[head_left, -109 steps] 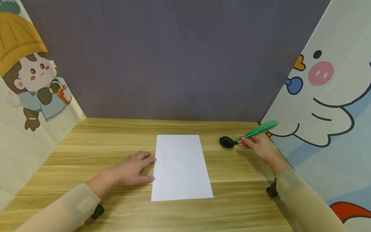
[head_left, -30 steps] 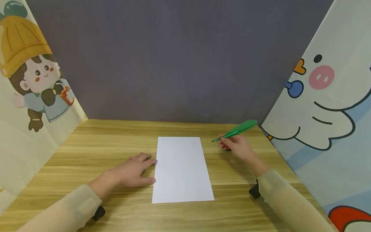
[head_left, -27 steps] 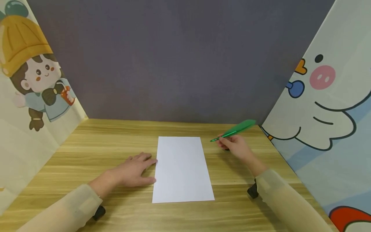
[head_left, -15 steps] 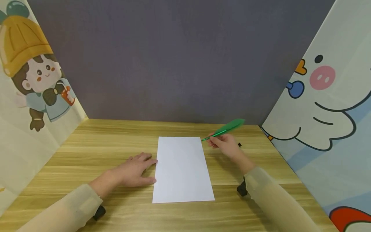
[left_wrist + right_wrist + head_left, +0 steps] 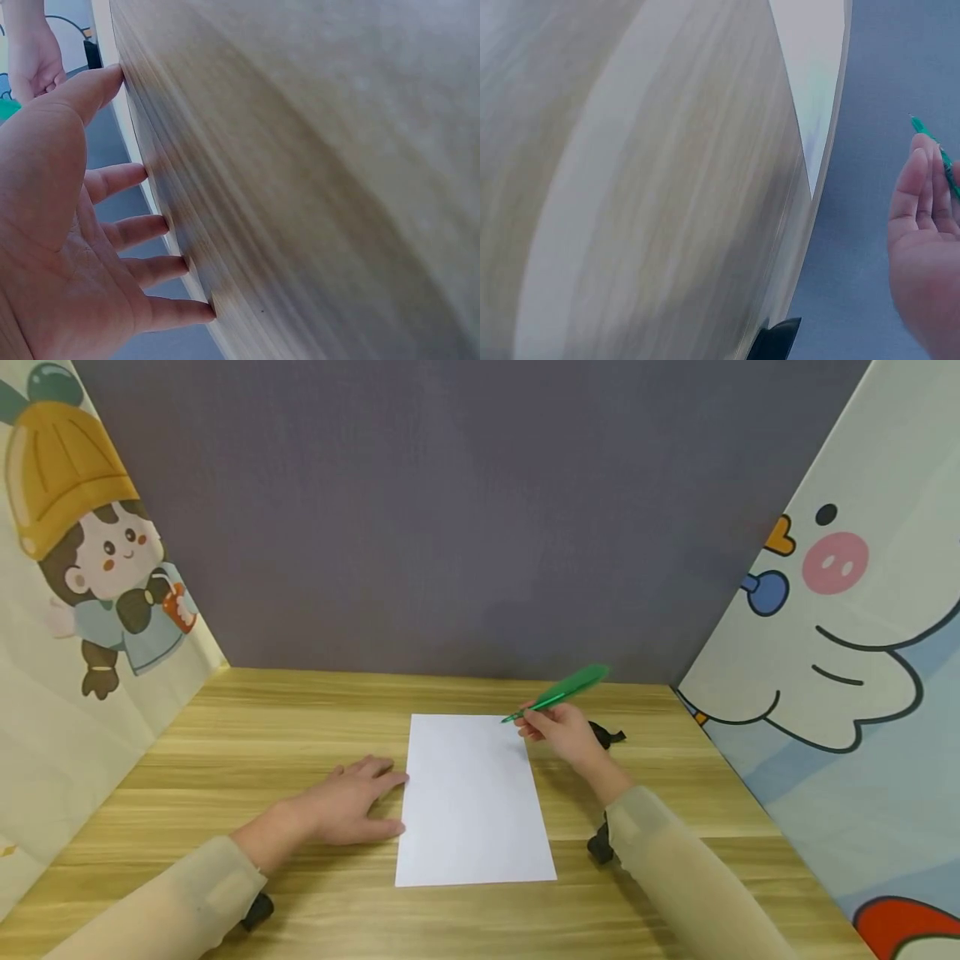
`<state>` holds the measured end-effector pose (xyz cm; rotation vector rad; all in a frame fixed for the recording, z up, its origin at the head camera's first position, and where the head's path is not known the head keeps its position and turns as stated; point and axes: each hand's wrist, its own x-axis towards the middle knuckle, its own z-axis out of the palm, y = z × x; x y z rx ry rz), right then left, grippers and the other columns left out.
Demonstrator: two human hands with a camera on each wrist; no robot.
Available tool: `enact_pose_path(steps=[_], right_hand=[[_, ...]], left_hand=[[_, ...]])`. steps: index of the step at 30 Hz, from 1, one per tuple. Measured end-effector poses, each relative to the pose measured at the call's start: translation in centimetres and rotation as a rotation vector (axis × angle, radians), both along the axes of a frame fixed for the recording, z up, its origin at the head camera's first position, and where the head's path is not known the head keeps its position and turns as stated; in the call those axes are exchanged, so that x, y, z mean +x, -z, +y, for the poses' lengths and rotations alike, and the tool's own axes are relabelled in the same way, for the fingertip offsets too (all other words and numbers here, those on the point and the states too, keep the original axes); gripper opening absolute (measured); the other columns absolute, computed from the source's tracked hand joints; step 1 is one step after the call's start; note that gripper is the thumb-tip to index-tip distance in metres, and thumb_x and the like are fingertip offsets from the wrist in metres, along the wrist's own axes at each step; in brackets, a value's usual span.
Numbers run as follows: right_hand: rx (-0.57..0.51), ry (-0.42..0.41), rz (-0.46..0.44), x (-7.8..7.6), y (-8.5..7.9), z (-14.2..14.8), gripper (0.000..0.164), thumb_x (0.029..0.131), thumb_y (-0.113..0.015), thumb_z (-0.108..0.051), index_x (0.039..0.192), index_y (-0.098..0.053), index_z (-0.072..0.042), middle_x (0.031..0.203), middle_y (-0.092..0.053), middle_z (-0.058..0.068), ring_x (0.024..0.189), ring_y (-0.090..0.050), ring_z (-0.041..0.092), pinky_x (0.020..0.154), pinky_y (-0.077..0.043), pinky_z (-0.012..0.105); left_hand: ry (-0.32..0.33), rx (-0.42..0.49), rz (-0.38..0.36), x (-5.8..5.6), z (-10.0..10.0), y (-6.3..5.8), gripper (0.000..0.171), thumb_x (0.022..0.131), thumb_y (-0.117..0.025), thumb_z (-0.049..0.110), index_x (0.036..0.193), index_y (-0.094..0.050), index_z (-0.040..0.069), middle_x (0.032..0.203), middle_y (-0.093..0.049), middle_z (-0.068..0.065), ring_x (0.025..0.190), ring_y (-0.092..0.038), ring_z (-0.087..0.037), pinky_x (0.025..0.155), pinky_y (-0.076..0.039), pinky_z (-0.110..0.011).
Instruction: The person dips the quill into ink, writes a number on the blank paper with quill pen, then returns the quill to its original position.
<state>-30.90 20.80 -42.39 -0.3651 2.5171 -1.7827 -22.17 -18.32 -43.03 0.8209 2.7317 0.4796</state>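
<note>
Now a green feather pen [image 5: 567,686] is pinched by the right hand [image 5: 564,733]. Paper [image 5: 472,806] is best steadied by the splayed left hand [image 5: 343,805].

Feather pen [image 5: 562,692]: bright green
Paper [image 5: 472,802]: plain white
Tabletop [image 5: 300,718]: yellow-brown, with darker wood streaks
Sleeves [image 5: 697,877]: pale beige
</note>
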Motion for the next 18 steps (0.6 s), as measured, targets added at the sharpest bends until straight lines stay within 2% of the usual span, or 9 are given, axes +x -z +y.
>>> enact_pose_path(steps=[4, 9, 18], right_hand=[[-0.018, 0.003, -0.010, -0.1, -0.1, -0.6, 0.036, 0.114, -0.060, -0.018, 0.139, -0.066, 0.008, 0.121, -0.080, 0.020, 0.096, -0.079, 0.012, 0.095, -0.066, 0.044], [-0.026, 0.001, 0.001, -0.4, 0.1, -1.3, 0.038, 0.114, -0.061, -0.016, 0.139, -0.065, 0.012, 0.122, -0.079, 0.023, 0.096, -0.079, 0.014, 0.091, -0.067, 0.037], [-0.034, -0.017, -0.008, -1.0, 1.0, -2.4, 0.035, 0.114, -0.061, -0.014, 0.138, -0.066, 0.011, 0.121, -0.079, 0.024, 0.099, -0.080, 0.021, 0.088, -0.066, 0.034]], left_hand=[[-0.002, -0.003, 0.003, 0.0, 0.0, 0.0, 0.084, 0.102, -0.070, 0.060, 0.167, -0.046, 0.013, 0.174, -0.034, -0.028, 0.162, -0.031, -0.056, 0.122, -0.024, -0.087], [0.002, -0.003, 0.000, 0.1, 0.0, 0.0, 0.084, 0.102, -0.070, 0.061, 0.167, -0.046, 0.013, 0.174, -0.034, -0.029, 0.162, -0.030, -0.056, 0.122, -0.024, -0.087], [0.013, -0.005, 0.013, 0.0, 0.0, 0.1, 0.084, 0.103, -0.070, 0.061, 0.167, -0.047, 0.012, 0.173, -0.035, -0.030, 0.161, -0.031, -0.058, 0.120, -0.025, -0.088]])
